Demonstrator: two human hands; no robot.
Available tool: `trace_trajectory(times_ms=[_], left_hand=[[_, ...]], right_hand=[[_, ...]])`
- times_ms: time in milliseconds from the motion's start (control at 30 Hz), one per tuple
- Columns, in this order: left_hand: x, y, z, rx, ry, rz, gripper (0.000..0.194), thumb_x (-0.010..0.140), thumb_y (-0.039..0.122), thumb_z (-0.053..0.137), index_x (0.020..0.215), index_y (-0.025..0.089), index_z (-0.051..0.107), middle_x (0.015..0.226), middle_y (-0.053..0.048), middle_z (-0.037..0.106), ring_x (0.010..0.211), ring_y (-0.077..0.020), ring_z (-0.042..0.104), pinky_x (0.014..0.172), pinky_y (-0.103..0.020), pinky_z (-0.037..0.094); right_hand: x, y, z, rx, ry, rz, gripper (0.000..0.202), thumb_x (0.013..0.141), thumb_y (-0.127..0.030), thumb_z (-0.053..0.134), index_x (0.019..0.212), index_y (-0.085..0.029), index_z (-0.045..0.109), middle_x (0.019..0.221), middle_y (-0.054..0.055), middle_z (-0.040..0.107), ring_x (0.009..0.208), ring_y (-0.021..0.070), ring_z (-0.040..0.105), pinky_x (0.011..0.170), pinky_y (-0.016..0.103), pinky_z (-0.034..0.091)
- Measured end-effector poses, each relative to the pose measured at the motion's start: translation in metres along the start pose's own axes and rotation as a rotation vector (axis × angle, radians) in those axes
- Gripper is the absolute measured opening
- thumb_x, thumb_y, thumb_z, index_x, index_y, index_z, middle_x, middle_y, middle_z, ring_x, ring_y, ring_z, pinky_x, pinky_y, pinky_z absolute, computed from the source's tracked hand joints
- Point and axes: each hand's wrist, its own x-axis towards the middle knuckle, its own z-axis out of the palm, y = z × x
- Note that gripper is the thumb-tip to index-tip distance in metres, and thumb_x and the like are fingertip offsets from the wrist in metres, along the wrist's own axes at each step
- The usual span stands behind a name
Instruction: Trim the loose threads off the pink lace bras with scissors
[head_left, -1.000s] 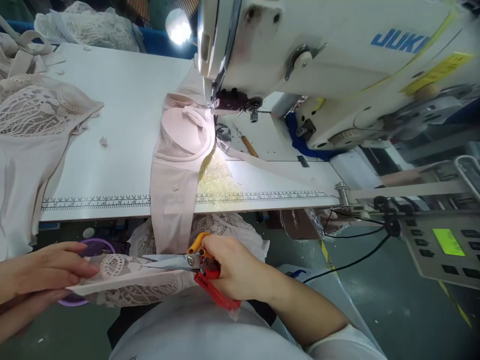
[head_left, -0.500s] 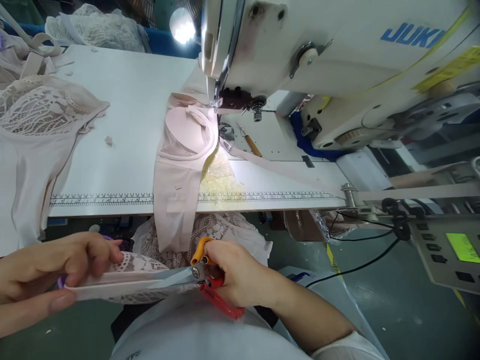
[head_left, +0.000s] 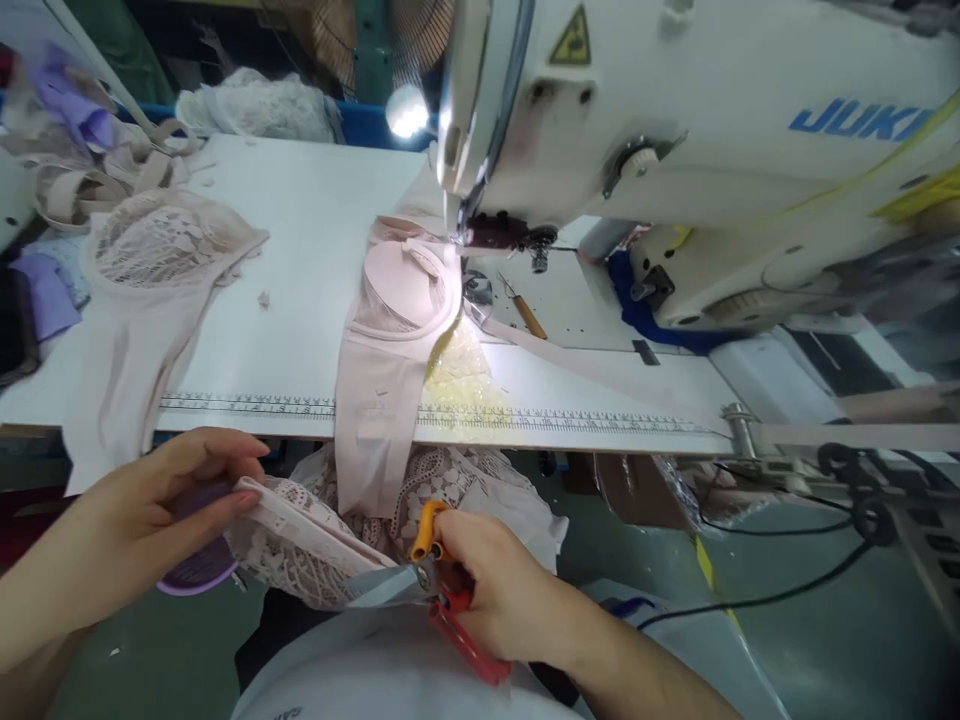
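My left hand pinches the edge of a pale pink lace bra piece between thumb and fingers, below the table's front edge. In my right hand is a pair of scissors with orange and red handles. Its blades point left and lie against the lower part of the lace piece; whether they are parted is hard to see. Up on the table, a pink bra with a moulded cup sits at the needle of the sewing machine, its band hanging over the edge.
Another lace bra piece lies on the table's left, with straps behind it. A wooden-handled awl rests by the machine bed. Lace pieces hang beneath the edge. A purple basket stands below my left hand.
My left hand has shifted right and up, its pinch now on the lace piece's upper end. The scissors now point lower on the piece. The whole view has swung slightly left.
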Motion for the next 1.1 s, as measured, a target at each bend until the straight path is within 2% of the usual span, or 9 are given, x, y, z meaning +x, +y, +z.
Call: trace_trajectory(times_ms=[200, 367, 500, 600, 667, 800, 967, 1033, 1100], left_hand=[[-0.007, 0.027, 0.017, -0.353, -0.029, 0.080, 0.035, 0.083, 0.033, 0.058, 0.117, 0.032, 0.053, 0.086, 0.001, 0.062, 0.075, -0.0153, 0.062, 0.060, -0.021, 0.050], [-0.004, 0.038, 0.051, -0.467, 0.006, 0.355, 0.049, 0.088, 0.014, 0.047, 0.130, 0.038, 0.040, 0.087, 0.003, 0.056, 0.067, -0.0092, 0.058, 0.055, -0.016, 0.048], [0.003, 0.044, 0.077, -0.402, -0.002, 0.617, 0.057, 0.090, 0.012, 0.043, 0.136, 0.043, 0.031, 0.091, 0.004, 0.056, 0.063, -0.0074, 0.058, 0.056, -0.015, 0.049], [0.006, 0.048, 0.090, -0.270, 0.034, 0.729, 0.058, 0.091, 0.012, 0.041, 0.140, 0.040, 0.027, 0.089, 0.004, 0.060, 0.065, -0.0090, 0.061, 0.062, -0.019, 0.049], [0.006, 0.052, 0.094, -0.200, 0.045, 0.764, 0.057, 0.091, 0.013, 0.041, 0.141, 0.038, 0.026, 0.088, 0.004, 0.062, 0.070, -0.0107, 0.063, 0.067, -0.020, 0.048], [0.004, 0.062, 0.095, -0.198, 0.030, 0.724, 0.053, 0.091, 0.016, 0.041, 0.137, 0.039, 0.030, 0.089, 0.006, 0.064, 0.075, -0.0110, 0.065, 0.068, -0.019, 0.048], [0.006, 0.060, 0.098, -0.253, 0.045, 0.630, 0.042, 0.089, 0.021, 0.044, 0.130, 0.033, 0.041, 0.089, 0.003, 0.066, 0.074, -0.0143, 0.066, 0.064, -0.021, 0.051], [0.007, 0.056, 0.100, -0.230, 0.072, 0.577, 0.034, 0.087, 0.027, 0.050, 0.120, 0.027, 0.052, 0.094, -0.002, 0.068, 0.082, -0.0198, 0.066, 0.070, -0.027, 0.052], [0.009, 0.055, 0.102, -0.238, 0.021, 0.506, 0.024, 0.084, 0.033, 0.054, 0.105, 0.024, 0.061, 0.095, -0.005, 0.070, 0.086, -0.0240, 0.065, 0.075, -0.032, 0.051]], right_hand=[[-0.008, 0.029, 0.010, -0.164, 0.018, -0.021, 0.024, 0.060, -0.017, 0.058, 0.067, -0.022, 0.036, 0.066, -0.005, 0.039, 0.054, 0.0101, 0.035, 0.047, 0.021, 0.026], [-0.009, 0.052, -0.002, -0.199, 0.122, 0.038, 0.018, 0.063, -0.028, 0.060, 0.070, -0.022, 0.044, 0.062, -0.004, 0.041, 0.053, 0.0116, 0.034, 0.048, 0.023, 0.029], [-0.013, 0.024, -0.029, -0.064, 0.241, 0.065, 0.014, 0.073, -0.029, 0.064, 0.078, -0.020, 0.055, 0.076, 0.001, 0.055, 0.062, 0.0149, 0.045, 0.056, 0.026, 0.038], [-0.007, -0.005, -0.043, 0.065, 0.368, -0.062, 0.015, 0.077, -0.030, 0.066, 0.085, -0.020, 0.058, 0.082, 0.003, 0.058, 0.065, 0.0146, 0.046, 0.059, 0.027, 0.039], [0.001, -0.019, -0.048, 0.136, 0.366, -0.155, 0.016, 0.078, -0.029, 0.068, 0.087, -0.021, 0.058, 0.081, 0.002, 0.058, 0.064, 0.0139, 0.046, 0.060, 0.027, 0.039], [0.017, -0.035, -0.051, 0.165, 0.269, -0.184, 0.018, 0.075, -0.025, 0.070, 0.086, -0.020, 0.057, 0.082, 0.001, 0.059, 0.066, 0.0139, 0.050, 0.061, 0.027, 0.043], [0.029, -0.037, -0.047, 0.128, 0.311, -0.138, 0.018, 0.072, -0.019, 0.068, 0.081, -0.020, 0.052, 0.074, -0.002, 0.055, 0.060, 0.0117, 0.047, 0.055, 0.025, 0.040], [0.031, -0.032, -0.045, 0.133, 0.343, -0.165, 0.016, 0.074, -0.021, 0.065, 0.082, -0.021, 0.052, 0.075, -0.001, 0.055, 0.059, 0.0117, 0.047, 0.055, 0.025, 0.040], [0.033, -0.026, -0.041, 0.131, 0.377, -0.185, 0.014, 0.077, -0.024, 0.063, 0.083, -0.022, 0.051, 0.076, -0.001, 0.056, 0.059, 0.0119, 0.046, 0.055, 0.026, 0.040]])
